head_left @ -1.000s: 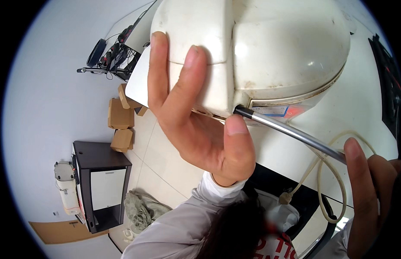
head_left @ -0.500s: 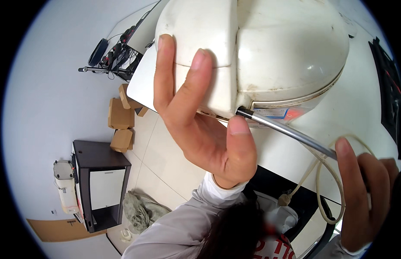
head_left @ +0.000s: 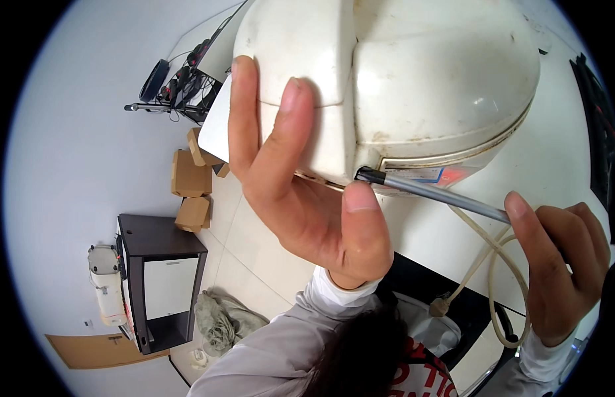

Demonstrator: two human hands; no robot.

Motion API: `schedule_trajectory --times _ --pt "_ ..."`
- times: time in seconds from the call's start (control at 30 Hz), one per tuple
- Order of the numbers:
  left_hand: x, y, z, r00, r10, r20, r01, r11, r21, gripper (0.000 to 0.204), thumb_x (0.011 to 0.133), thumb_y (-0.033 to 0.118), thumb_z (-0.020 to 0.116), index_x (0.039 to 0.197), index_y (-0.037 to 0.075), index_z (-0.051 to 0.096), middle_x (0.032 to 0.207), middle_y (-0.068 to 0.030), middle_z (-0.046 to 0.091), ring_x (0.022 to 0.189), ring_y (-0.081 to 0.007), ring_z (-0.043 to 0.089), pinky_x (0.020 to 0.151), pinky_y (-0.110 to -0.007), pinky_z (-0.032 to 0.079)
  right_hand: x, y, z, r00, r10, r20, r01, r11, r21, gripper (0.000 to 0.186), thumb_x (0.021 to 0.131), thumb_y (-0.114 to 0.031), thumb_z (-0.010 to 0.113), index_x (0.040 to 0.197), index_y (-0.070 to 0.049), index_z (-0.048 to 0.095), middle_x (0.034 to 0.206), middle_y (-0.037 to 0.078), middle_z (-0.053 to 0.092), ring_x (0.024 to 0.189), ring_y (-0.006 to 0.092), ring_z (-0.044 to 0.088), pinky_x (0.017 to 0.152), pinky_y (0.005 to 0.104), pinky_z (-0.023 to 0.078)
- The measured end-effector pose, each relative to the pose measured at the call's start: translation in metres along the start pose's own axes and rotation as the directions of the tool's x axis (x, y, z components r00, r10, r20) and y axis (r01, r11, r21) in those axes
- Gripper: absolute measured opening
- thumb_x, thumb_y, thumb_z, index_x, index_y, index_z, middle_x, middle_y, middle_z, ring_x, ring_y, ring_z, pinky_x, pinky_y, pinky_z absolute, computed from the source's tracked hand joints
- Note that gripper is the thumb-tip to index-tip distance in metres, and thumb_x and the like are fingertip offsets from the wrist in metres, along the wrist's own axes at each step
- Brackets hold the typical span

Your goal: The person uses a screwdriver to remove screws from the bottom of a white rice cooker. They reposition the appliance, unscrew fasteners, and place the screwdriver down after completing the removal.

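The silver screwdriver (head_left: 446, 197) slanted up and left from the right hand (head_left: 560, 266), fingers curled round its end, to a notch (head_left: 362, 168) in the white rice cooker (head_left: 439, 86). The left hand (head_left: 306, 210), spread against the cooker, was nearer the black tip (head_left: 372, 175). The blue-and-red label (head_left: 430, 175) was too small to read; the shirt (head_left: 420, 378) had red letters.

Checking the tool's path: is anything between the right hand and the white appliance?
Nothing visible blocks it: the silver rod in the right hand spans the gap to the white appliance. The left hand has its thumb just below the rod's black tip; the pale cord runs beneath the rod.
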State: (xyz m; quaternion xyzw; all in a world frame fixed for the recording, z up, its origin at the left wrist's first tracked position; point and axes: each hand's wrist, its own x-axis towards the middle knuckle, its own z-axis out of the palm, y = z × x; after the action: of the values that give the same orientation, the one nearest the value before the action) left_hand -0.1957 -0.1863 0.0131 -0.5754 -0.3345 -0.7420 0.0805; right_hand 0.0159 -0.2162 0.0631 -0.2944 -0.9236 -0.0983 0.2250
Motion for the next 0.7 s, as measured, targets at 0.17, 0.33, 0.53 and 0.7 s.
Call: schedule_trajectory --times 0.17,0.33,0.53,0.7 --pt "0.000 -0.002 -0.003 0.999 0.028 0.019 -0.028 0.999 0.046 0.056 0.077 0.019 0.041 0.125 -0.008 0.037 0.136 -0.0257 0.032 0.127 -0.0318 0.036 0.102 -0.044 0.036 0.005 0.003 0.002 1.000 -0.017 -0.014 0.017 0.999 0.049 0.038 0.070 -0.004 0.065 0.108 -0.003 0.062 0.071 0.008 0.053 0.054 0.0147 0.046 0.043 0.0243 0.033" --pt "0.001 0.001 0.001 1.000 0.007 -0.007 -0.006 1.000 0.026 0.057 0.077 0.020 0.042 0.126 -0.007 0.036 0.137 -0.0248 0.032 0.125 -0.0308 0.038 0.102 -0.043 0.037 0.009 0.006 -0.001 0.999 -0.036 -0.030 0.038 0.997 0.071 0.039 0.067 -0.005 0.066 0.106 -0.004 0.062 0.071 0.007 0.053 0.054 0.0139 0.046 0.042 0.0237 0.034" --pt "0.001 0.003 0.003 0.999 -0.030 -0.023 0.030 0.999 0.017 0.058 0.077 0.021 0.042 0.128 -0.005 0.035 0.137 -0.0244 0.032 0.124 -0.0304 0.040 0.101 -0.043 0.038 0.018 0.023 0.005 0.965 -0.205 -0.162 0.212 0.977 0.032 0.042 0.060 -0.005 0.067 0.101 -0.009 0.066 0.071 0.006 0.053 0.051 0.0113 0.046 0.041 0.0201 0.035" --pt "0.001 0.002 0.002 0.999 -0.030 -0.030 0.031 0.999 0.023 0.058 0.077 0.020 0.041 0.129 -0.005 0.034 0.137 -0.0243 0.032 0.124 -0.0303 0.039 0.101 -0.043 0.038 0.022 0.012 0.024 0.923 -0.080 -0.376 0.096 0.995 0.024 0.047 0.047 -0.010 0.062 0.093 -0.012 0.072 0.062 0.000 0.049 0.046 0.0078 0.036 0.039 0.0188 0.028"
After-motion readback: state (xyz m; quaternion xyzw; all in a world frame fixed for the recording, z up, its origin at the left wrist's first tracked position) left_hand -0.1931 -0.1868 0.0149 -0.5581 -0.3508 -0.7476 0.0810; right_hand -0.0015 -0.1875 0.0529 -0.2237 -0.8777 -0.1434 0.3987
